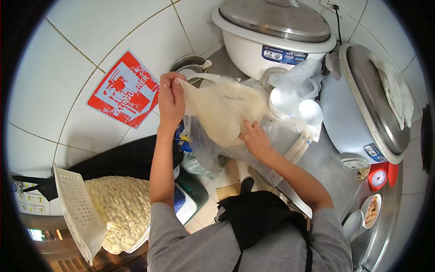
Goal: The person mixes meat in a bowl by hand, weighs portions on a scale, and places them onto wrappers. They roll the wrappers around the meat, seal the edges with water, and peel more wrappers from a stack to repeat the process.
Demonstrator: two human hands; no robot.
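Note:
A cream-coloured, thin plastic bag (226,106) is stretched out in front of me above the metal counter. My left hand (172,102) is closed on its upper left corner, beside a loop that looks like the bag's handle. Lower down on the right, my right hand (256,139) has its fingers bent against the bag's lower edge and grips it there. Clear plastic bags (197,136) hang below and behind it. White cups or containers (311,112) in clear plastic lie just right of the bag.
Two large rice cookers, one white (244,52) and one pale blue (337,102), stand at the back and right. A metal pot (190,61) is by the wall. A red scale (377,177) and a food bowl (372,211) sit at right. Peeled garlic cloves (122,208) fill a bag at lower left.

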